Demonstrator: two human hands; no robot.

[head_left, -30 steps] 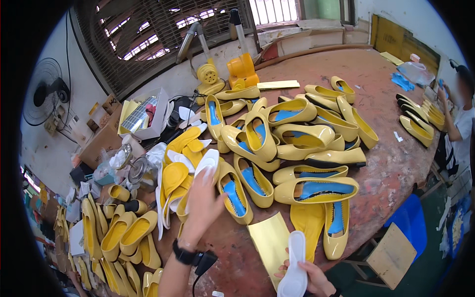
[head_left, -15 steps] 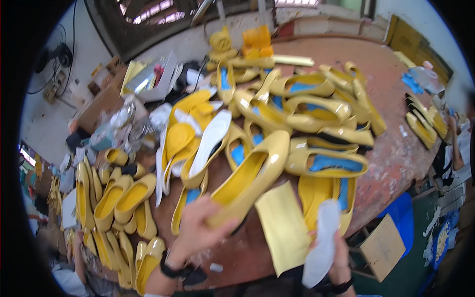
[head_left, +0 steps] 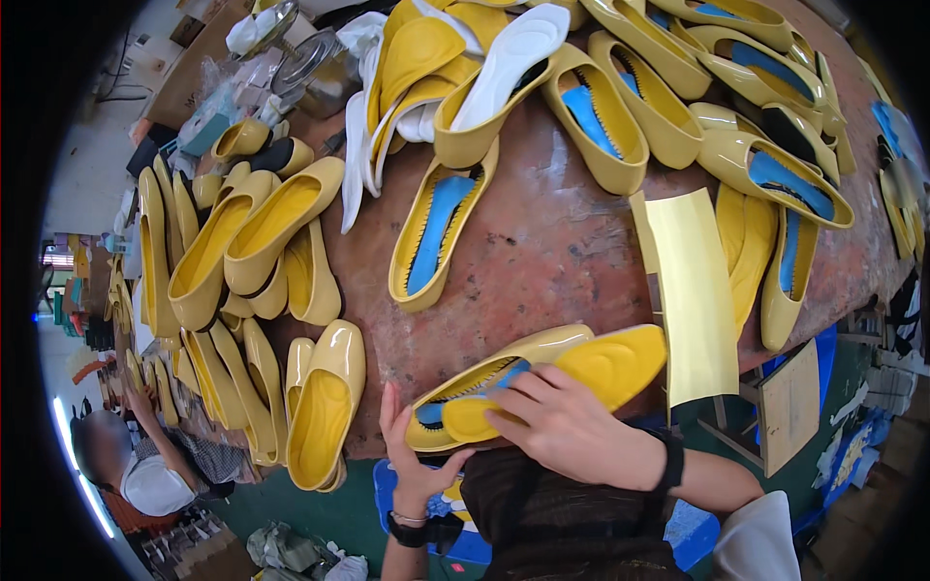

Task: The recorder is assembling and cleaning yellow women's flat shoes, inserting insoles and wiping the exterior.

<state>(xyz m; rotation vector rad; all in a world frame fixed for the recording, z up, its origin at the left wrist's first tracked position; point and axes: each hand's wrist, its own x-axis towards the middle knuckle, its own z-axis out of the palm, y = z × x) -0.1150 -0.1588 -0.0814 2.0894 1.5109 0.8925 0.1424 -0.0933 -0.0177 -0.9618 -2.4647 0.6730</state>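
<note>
A glossy pale-yellow slip-on shoe lies at the table's near edge, its blue inner base showing. Over its opening my right hand grips a yellow insole, with the narrow end inside the heel and the broad end sticking out past the shoe's side to the right. My left hand is beside the heel, thumb and fingers spread apart; whether it touches the shoe I cannot tell. Just beyond is another blue-based shoe. A pale yellow sheet stands out to the right, partly over the table's edge.
Shoes with yellow insoles are stacked on the left. Yellow and white insoles are piled at the far middle, beside blue-based shoes. Another person is at the lower left. A wooden stool stands at the right.
Earlier my left hand held up a shoe and my right hand a white-faced insole. Now a shoe rests at the near edge, a yellow insole over it. My view has tilted down.
</note>
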